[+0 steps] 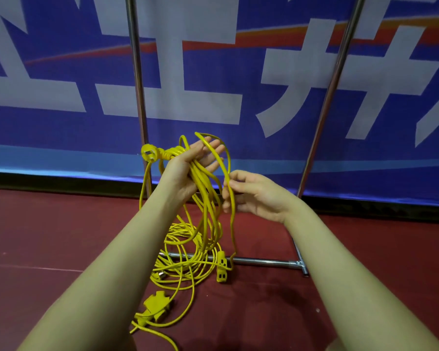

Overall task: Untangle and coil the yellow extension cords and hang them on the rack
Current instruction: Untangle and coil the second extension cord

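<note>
My left hand (pixel 198 163) is raised palm up with its fingers straight, and several loops of a yellow extension cord (pixel 205 198) lie across the palm and hang down from it. The cord's round plug (pixel 147 153) sticks out to the left of that hand. My right hand (pixel 251 196) pinches one strand of the same cord between thumb and fingers, just right of the hanging loops. That strand arcs up over my left fingers and also trails down to the floor. More yellow cord lies in a tangled pile (pixel 185 269) on the floor below.
The rack's two chrome uprights (pixel 134 72) (pixel 337 72) rise in front of a blue banner, and its base bar (pixel 264 261) crosses the red floor behind the pile. Two yellow socket ends (pixel 221 268) and a multi-way socket block (pixel 157 304) lie among the cords.
</note>
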Action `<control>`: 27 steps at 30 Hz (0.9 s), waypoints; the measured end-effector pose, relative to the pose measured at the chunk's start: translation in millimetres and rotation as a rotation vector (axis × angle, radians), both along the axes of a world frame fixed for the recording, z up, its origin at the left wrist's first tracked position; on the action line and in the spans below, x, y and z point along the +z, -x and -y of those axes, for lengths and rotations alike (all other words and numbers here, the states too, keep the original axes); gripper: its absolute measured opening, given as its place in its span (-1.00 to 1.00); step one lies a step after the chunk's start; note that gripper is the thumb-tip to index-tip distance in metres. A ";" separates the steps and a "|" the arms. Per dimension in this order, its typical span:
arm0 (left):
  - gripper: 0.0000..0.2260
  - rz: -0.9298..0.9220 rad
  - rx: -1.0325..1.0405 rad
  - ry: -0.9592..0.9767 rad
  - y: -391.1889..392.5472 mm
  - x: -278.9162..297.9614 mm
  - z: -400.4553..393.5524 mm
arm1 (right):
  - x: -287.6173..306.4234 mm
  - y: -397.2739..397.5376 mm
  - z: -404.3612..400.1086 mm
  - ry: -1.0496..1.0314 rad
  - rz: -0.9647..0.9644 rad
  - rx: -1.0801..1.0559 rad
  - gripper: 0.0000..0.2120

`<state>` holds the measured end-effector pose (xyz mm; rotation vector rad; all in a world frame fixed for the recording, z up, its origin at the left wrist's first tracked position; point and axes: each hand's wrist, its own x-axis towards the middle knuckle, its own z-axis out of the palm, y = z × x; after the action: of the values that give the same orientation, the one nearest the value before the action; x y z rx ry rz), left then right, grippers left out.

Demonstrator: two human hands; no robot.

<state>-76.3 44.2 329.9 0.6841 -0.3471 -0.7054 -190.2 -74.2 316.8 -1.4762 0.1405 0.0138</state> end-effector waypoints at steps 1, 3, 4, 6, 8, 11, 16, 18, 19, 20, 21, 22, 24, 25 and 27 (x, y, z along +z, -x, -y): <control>-0.80 0.045 -0.035 -0.054 -1.6 -0.2 -3.0 | 1.5 -0.1 -0.5 -0.045 0.025 -0.020 -0.87; -0.78 0.108 -0.068 -0.167 -2.6 -1.3 -7.2 | 4.7 -0.4 3.2 -0.162 0.073 -0.125 -0.86; -0.78 0.118 -0.075 -0.205 -2.6 -1.7 -8.4 | 6.3 -0.6 7.1 -0.223 0.086 -0.194 -0.86; -0.76 0.128 -0.113 -0.232 -3.2 -1.2 -10.2 | 8.0 -0.4 16.3 -0.309 0.093 -0.327 -0.85; -0.73 0.136 -0.179 -0.237 -4.1 1.2 -12.0 | 6.8 0.4 23.9 -0.332 0.065 -0.430 -0.85; -0.68 0.145 -0.244 -0.243 -3.7 2.8 -13.9 | 3.0 -0.7 25.8 -0.309 0.008 -0.491 -0.85; -0.72 0.223 -0.268 -0.373 5.7 0.3 -12.1 | 5.6 -3.1 20.8 -0.351 0.035 -0.500 -0.85; -0.74 0.209 -0.311 -0.436 10.4 -1.3 -10.5 | 8.3 -2.7 19.8 -0.426 0.060 -0.495 -0.86; -0.75 0.208 -0.337 -0.455 12.3 -2.7 -9.8 | 9.5 -2.7 19.7 -0.472 0.074 -0.500 -0.87; -0.75 0.216 -0.362 -0.468 13.7 -4.3 -9.0 | 10.8 -2.9 19.7 -0.521 0.091 -0.505 -0.86; -0.76 0.224 -0.380 -0.475 14.4 -6.9 -7.4 | 12.1 -3.2 19.7 -0.568 0.107 -0.508 -0.84; -0.77 0.229 -0.389 -0.477 15.5 -9.9 -5.9 | 13.2 -3.3 19.9 -0.609 0.120 -0.514 -0.82; -0.77 0.242 -0.396 -0.490 16.9 -16.1 -2.9 | 14.4 -3.1 20.1 -0.684 0.147 -0.523 -0.80; -0.77 0.258 -0.402 -0.507 17.6 -18.9 -1.4 | 14.8 -2.8 20.0 -0.721 0.168 -0.508 -0.80; -0.78 0.304 -0.426 -0.538 19.2 -23.6 1.2 | 16.4 -2.0 19.9 -0.764 0.216 -0.443 -0.84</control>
<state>-95.5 42.9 306.3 1.2550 -0.6021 -1.1216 -188.2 -94.0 333.2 -0.6555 0.2509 -0.4089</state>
